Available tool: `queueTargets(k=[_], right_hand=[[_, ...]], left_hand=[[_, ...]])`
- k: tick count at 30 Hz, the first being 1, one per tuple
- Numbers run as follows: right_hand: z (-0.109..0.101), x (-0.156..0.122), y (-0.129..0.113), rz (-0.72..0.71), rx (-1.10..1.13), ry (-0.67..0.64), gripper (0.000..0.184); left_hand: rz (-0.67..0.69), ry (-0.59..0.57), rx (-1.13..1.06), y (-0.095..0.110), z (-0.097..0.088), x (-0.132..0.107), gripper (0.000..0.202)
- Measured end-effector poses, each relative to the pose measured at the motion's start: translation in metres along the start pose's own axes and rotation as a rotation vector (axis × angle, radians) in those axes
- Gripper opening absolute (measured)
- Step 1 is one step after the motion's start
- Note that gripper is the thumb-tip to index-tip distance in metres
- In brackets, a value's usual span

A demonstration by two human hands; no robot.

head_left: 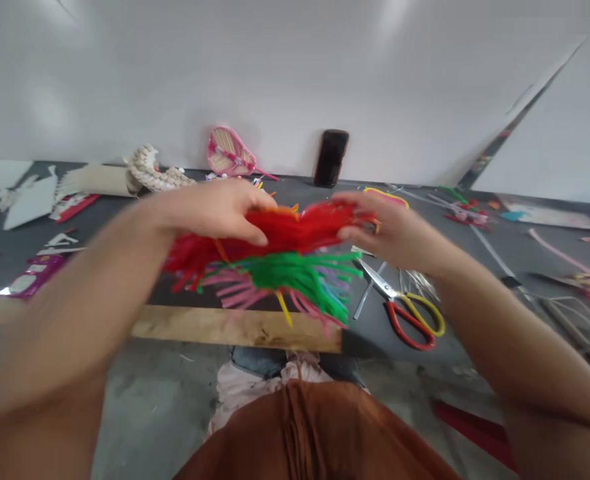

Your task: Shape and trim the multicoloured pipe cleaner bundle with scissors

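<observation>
Both my hands hold a bundle of pipe cleaners (295, 257) above the near edge of a dark table (255, 200). Red strands run across the top; green, pink and yellow ones hang below. My left hand (215, 210) is closed over the left part of the red strands. My right hand (385, 227) grips their right end. The picture is smeared by motion.
Scissors with red and yellow handles (407, 307) lie just right of the bundle. A black phone (331, 158) leans against the white wall. A pink woven heart (229, 153), a shell-like piece (149, 170), paper scraps at left and craft bits at right litter the table. A wooden strip (215, 325) edges it.
</observation>
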State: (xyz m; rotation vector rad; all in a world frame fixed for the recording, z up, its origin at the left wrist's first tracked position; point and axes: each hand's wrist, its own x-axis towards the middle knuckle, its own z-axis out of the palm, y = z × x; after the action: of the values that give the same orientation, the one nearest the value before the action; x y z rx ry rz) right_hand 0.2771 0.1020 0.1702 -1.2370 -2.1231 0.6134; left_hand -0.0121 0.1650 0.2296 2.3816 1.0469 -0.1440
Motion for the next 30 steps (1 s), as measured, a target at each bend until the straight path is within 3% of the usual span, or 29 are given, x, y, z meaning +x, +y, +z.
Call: queueTargets(k=[2, 3, 5, 6, 8, 11, 13, 14, 16, 18, 20, 22, 26, 30], right_hand=[[-0.018, -0.016, 0.001, 0.009, -0.069, 0.267, 0.046], [-0.024, -0.028, 0.004, 0.031, -0.098, 0.34, 0.046], [-0.026, -0.059, 0.017, 0.088, -0.187, 0.374, 0.041], [-0.021, -0.078, 0.026, 0.108, -0.255, 0.296, 0.038], [-0.002, -0.118, 0.048, 0.151, -0.404, 0.239, 0.031], [0.034, -0.173, 0.076, 0.243, -0.562, 0.064, 0.032], [0.051, -0.201, 0.085, 0.332, -0.627, 0.016, 0.037], [0.056, -0.21, 0.087, 0.366, -0.647, 0.01, 0.038], [0.059, -0.221, 0.087, 0.417, -0.667, 0.017, 0.039], [0.056, -0.223, 0.086, 0.463, -0.685, 0.024, 0.037], [0.053, -0.221, 0.087, 0.493, -0.707, 0.03, 0.037], [0.05, -0.219, 0.09, 0.5, -0.718, 0.025, 0.042], [0.047, -0.215, 0.089, 0.457, -0.733, 0.015, 0.047], [0.056, -0.197, 0.068, 0.304, -0.679, 0.132, 0.036]], left_hand=[[0.012, 0.265, 0.143, 0.009, -0.024, -0.029, 0.055], [0.008, 0.388, 0.214, 0.016, -0.027, -0.043, 0.053], [-0.067, 0.558, 0.447, 0.033, -0.007, -0.063, 0.042], [-0.113, 0.586, 0.571, 0.042, 0.016, -0.067, 0.04], [-0.127, 0.501, 0.639, 0.057, 0.081, -0.064, 0.049], [-0.158, 0.282, 0.555, 0.062, 0.184, -0.049, 0.051], [-0.123, 0.186, 0.476, 0.056, 0.228, -0.046, 0.047], [-0.103, 0.187, 0.45, 0.051, 0.238, -0.048, 0.047], [-0.055, 0.246, 0.422, 0.04, 0.241, -0.055, 0.042], [-0.037, 0.342, 0.417, 0.031, 0.23, -0.059, 0.038], [-0.042, 0.418, 0.416, 0.024, 0.221, -0.056, 0.037], [-0.039, 0.458, 0.42, 0.019, 0.223, -0.045, 0.042], [-0.031, 0.383, 0.38, 0.013, 0.252, -0.021, 0.081], [-0.078, 0.272, 0.286, 0.01, 0.269, -0.015, 0.093]])
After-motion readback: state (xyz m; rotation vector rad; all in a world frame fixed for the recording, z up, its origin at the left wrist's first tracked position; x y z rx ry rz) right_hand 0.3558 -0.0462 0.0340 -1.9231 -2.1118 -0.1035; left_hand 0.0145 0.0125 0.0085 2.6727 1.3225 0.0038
